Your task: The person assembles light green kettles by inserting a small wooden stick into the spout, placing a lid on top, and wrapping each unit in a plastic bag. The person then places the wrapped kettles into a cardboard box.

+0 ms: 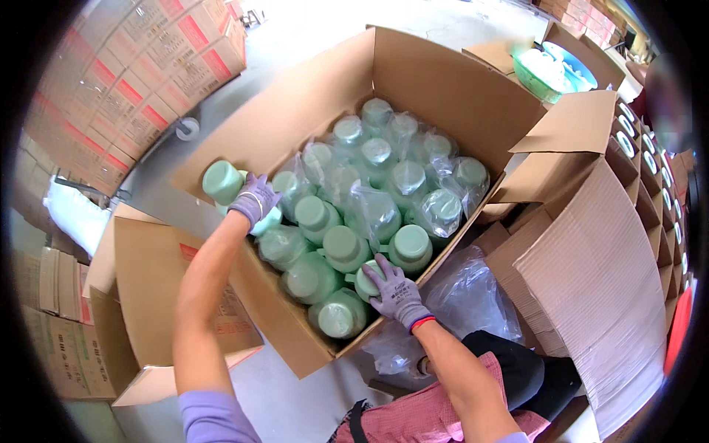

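A large open cardboard box (436, 63) stands before me, packed with several pale green jugs (343, 244) with round lids. Some are wrapped in clear plastic bags (369, 210). At the box's left edge, my left hand (255, 198), in a grey-purple glove, is closed at the side of a bare green jug (221, 181); the grip itself is partly hidden. My right hand (396, 292), gloved alike, has its fingers round the top of another jug (363, 282) by the near right wall. That jug's lower part is out of sight among its neighbours.
Loose clear plastic (476, 295) lies against the box's right side. Beyond it, an open carton (591, 273) adjoins a divided carton (650, 192) holding white-topped items. Another open carton (162, 280) is at left, below stacked boxes (140, 81). Far right stands a green basin (535, 85).
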A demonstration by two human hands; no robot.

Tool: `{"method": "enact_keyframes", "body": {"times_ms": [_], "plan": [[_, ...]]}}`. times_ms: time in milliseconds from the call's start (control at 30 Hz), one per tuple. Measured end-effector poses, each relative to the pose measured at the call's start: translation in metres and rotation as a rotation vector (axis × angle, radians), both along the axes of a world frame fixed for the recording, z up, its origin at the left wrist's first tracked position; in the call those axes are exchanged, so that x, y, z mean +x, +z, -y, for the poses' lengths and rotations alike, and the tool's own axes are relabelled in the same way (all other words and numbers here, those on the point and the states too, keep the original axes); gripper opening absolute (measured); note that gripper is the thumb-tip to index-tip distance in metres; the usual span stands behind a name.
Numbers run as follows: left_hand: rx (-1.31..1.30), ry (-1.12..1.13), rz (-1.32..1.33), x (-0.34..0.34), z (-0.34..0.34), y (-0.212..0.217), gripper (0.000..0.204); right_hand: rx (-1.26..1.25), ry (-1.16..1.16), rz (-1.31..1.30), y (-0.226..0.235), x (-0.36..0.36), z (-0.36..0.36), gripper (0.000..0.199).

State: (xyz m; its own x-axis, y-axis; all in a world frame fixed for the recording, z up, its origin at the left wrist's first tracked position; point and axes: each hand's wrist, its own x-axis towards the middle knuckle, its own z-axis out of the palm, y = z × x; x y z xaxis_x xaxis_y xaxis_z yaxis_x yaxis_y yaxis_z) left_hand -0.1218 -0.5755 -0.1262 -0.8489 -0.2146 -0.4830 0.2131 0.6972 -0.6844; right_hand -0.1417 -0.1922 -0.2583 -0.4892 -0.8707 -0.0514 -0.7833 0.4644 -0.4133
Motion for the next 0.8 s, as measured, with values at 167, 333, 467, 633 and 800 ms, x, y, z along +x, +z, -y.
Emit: {"method": "enact_keyframes", "body": {"times_ms": [167, 333, 467, 633, 800], "plan": [[0.31, 0.059, -0.672, -0.008, -0.043, 0.144, 0.034, 0.077, -0.061, 0.122, 0.006, -0.005, -0.004, 0.096], [1.66, 0.215, -1.121, 0.017, -0.157, 0.144, 0.039, -0.917, -0.262, 1.079, 0.132, 0.037, -0.027, 0.109], [1.699, -0.219, -1.237, 0.014, -0.305, 0.12, 0.038, -1.45, -0.324, 1.439, 0.244, 0.07, -0.101, 0.097], [3.037, 0.619, -0.717, 0.03, -0.409, 0.068, 0.038, -1.182, -0.581, 0.057, 0.249, 0.085, -0.214, 0.103], [2.357, 0.164, -0.699, 0.095, -0.444, 0.085, 0.044, -0.612, -0.38, -0.768, 0.286, 0.116, -0.283, 0.048]]}}
